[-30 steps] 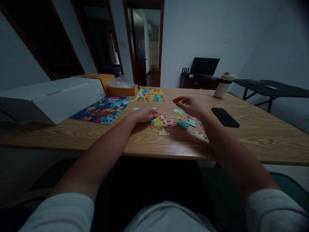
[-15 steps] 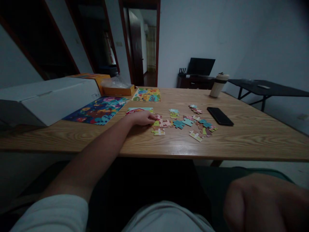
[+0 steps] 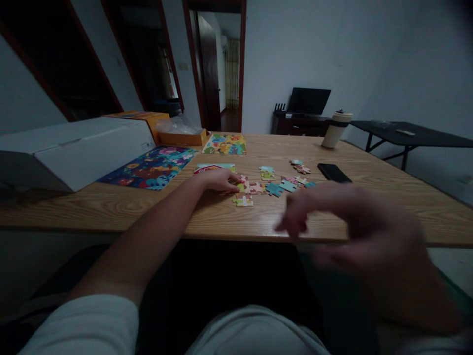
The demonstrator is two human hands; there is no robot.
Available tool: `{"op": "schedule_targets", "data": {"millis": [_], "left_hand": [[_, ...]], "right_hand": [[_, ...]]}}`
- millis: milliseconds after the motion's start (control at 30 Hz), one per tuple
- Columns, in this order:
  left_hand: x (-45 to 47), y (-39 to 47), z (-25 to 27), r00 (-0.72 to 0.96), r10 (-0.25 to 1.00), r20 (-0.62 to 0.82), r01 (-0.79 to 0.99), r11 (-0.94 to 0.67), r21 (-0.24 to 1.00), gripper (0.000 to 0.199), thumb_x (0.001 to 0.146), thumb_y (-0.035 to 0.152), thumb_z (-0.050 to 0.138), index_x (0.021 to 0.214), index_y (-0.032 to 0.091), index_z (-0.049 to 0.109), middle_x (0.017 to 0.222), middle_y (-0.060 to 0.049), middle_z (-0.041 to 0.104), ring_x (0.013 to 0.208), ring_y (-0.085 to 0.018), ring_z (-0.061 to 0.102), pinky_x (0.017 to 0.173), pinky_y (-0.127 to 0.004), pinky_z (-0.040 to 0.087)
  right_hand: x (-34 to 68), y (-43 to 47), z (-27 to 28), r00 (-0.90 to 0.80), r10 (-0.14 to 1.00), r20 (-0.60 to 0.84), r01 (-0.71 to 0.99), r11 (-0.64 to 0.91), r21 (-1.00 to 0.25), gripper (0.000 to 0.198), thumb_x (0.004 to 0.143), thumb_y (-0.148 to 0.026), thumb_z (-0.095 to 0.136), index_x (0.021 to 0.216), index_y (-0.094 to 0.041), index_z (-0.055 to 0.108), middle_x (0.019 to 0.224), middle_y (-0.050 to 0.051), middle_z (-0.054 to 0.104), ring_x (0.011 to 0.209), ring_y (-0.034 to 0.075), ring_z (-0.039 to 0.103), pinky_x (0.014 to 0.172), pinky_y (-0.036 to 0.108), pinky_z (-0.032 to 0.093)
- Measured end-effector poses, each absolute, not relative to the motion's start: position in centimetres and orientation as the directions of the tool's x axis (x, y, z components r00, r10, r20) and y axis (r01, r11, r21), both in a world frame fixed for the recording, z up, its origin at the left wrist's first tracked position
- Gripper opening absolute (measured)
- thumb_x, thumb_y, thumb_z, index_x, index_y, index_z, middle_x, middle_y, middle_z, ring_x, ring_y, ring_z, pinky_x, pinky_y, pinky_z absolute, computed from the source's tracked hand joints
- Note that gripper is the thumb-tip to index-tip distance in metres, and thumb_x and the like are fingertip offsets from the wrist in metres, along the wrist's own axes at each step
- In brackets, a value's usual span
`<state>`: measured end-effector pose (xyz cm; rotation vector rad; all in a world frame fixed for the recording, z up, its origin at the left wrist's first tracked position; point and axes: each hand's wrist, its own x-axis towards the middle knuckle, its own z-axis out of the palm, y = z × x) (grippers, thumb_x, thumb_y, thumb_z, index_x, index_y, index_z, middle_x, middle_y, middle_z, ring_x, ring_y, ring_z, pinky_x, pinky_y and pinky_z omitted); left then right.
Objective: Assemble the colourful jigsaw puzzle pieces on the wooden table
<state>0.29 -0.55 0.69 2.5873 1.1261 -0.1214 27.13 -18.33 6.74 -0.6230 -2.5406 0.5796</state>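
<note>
My left hand [image 3: 221, 181] rests on the table with thumb and forefinger closed on a green-and-pink jigsaw puzzle piece [image 3: 241, 187]. A pink spotted piece [image 3: 255, 188] lies against it on the right, and a pale green and brown piece [image 3: 243, 200] sits just nearer to me. My right hand [image 3: 364, 227] is raised in front of the table edge, blurred, its thumb and bent fingers apart with nothing seen between them. Beyond it lie teal pieces [image 3: 274, 189] and several others, partly hidden by that hand. A green and light-blue piece [image 3: 266, 172] lies farther back.
On the left are a white box [image 3: 92, 148], a dark blue picture sheet [image 3: 151, 167] and an orange tray [image 3: 183, 137] with clear plastic. A yellow picture sheet [image 3: 225, 144] lies at the back. A black phone [image 3: 333, 172] and a lidded cup [image 3: 337, 129] are on the right.
My right hand has risen from the lower right corner toward the puzzle pieces, its fingers now apart, covering the right-hand pieces. My left hand stays nearly in place, its thumb now showing beside the piece.
</note>
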Motion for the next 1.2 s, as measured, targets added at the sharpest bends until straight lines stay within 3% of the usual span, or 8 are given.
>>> {"op": "schedule_targets", "data": {"millis": [133, 200, 300, 500, 733, 933, 1033, 1200], "left_hand": [[0.3, -0.5, 0.7, 0.673, 0.712, -0.200, 0.737, -0.623, 0.263, 0.059, 0.077, 0.059, 0.066, 0.127, 0.027, 0.066, 0.099, -0.003, 0.075, 0.088, -0.022, 0.063, 0.077, -0.027, 0.039], [0.2, -0.5, 0.7, 0.675, 0.708, -0.207, 0.736, -0.623, 0.266, 0.059, 0.076, 0.060, 0.067, 0.126, 0.029, 0.066, 0.100, -0.002, 0.075, 0.087, -0.021, 0.063, 0.077, -0.027, 0.040], [0.1, -0.7, 0.8, 0.713, 0.674, -0.194, 0.699, -0.656, 0.287, 0.055, 0.077, 0.057, 0.067, 0.126, 0.031, 0.066, 0.111, -0.001, 0.073, 0.095, -0.022, 0.063, 0.082, -0.027, 0.040], [-0.1, -0.5, 0.6, 0.784, 0.597, -0.170, 0.619, -0.728, 0.293, 0.046, 0.082, 0.051, 0.064, 0.126, 0.037, 0.065, 0.140, 0.001, 0.057, 0.118, -0.023, 0.056, 0.098, -0.029, 0.036], [-0.2, 0.3, 0.1, 0.803, 0.561, -0.201, 0.595, -0.745, 0.301, 0.048, 0.084, 0.050, 0.061, 0.130, 0.034, 0.062, 0.148, 0.001, 0.049, 0.125, -0.021, 0.052, 0.102, -0.028, 0.034], [-0.2, 0.4, 0.2, 0.787, 0.579, -0.212, 0.616, -0.724, 0.309, 0.047, 0.084, 0.051, 0.061, 0.129, 0.035, 0.062, 0.152, 0.000, 0.042, 0.131, -0.022, 0.048, 0.106, -0.029, 0.031], [-0.5, 0.6, 0.2, 0.801, 0.559, -0.212, 0.597, -0.724, 0.345, 0.045, 0.082, 0.048, 0.064, 0.126, 0.034, 0.065, 0.151, -0.001, 0.043, 0.132, -0.022, 0.046, 0.106, -0.029, 0.031], [-0.9, 0.4, 0.5, 0.772, 0.605, -0.193, 0.631, -0.694, 0.346, 0.037, 0.083, 0.045, 0.063, 0.116, 0.032, 0.071, 0.140, 0.000, 0.057, 0.123, -0.022, 0.054, 0.098, -0.027, 0.037]], "right_hand": [[26.5, -8.9, 4.9, -0.597, 0.794, 0.114, 0.736, 0.598, -0.317, 0.055, 0.079, -0.053, 0.069, 0.125, -0.022, 0.066, 0.109, 0.009, 0.072, 0.086, 0.021, 0.066, 0.075, 0.031, 0.051], [26.6, -5.7, 1.9, -0.508, 0.861, 0.024, 0.834, 0.498, -0.237, 0.061, 0.078, -0.057, 0.068, 0.126, -0.020, 0.066, 0.109, 0.011, 0.072, 0.090, 0.024, 0.067, 0.077, 0.030, 0.050], [26.4, -3.6, -1.4, -0.515, 0.857, -0.024, 0.841, 0.500, -0.206, 0.048, 0.081, -0.055, 0.065, 0.117, -0.023, 0.071, 0.105, 0.010, 0.073, 0.090, 0.024, 0.067, 0.078, 0.029, 0.048], [25.9, -3.7, -2.3, -0.554, 0.833, 0.008, 0.794, 0.531, -0.295, 0.034, 0.084, -0.049, 0.063, 0.104, -0.023, 0.073, 0.099, 0.008, 0.074, 0.082, 0.020, 0.065, 0.074, 0.028, 0.046], [26.0, -3.0, -2.6, -0.533, 0.840, 0.102, 0.790, 0.537, -0.294, 0.034, 0.076, -0.045, 0.071, 0.097, -0.019, 0.070, 0.098, 0.009, 0.070, 0.081, 0.020, 0.063, 0.071, 0.029, 0.046], [26.8, -2.0, -2.7, -0.491, 0.853, 0.177, 0.802, 0.522, -0.289, 0.036, 0.077, -0.049, 0.067, 0.097, -0.018, 0.068, 0.100, 0.010, 0.067, 0.087, 0.022, 0.061, 0.076, 0.030, 0.046], [28.4, -1.8, -1.7, -0.405, 0.887, 0.222, 0.832, 0.458, -0.313, 0.035, 0.078, -0.049, 0.066, 0.095, -0.018, 0.069, 0.098, 0.010, 0.067, 0.085, 0.022, 0.061, 0.074, 0.030, 0.045], [33.5, -1.2, -0.2, -0.096, 0.955, 0.280, 0.873, 0.216, -0.437, 0.043, 0.083, -0.053, 0.059, 0.099, -0.014, 0.068, 0.091, 0.011, 0.069, 0.074, 0.019, 0.059, 0.062, 0.028, 0.042]]}}
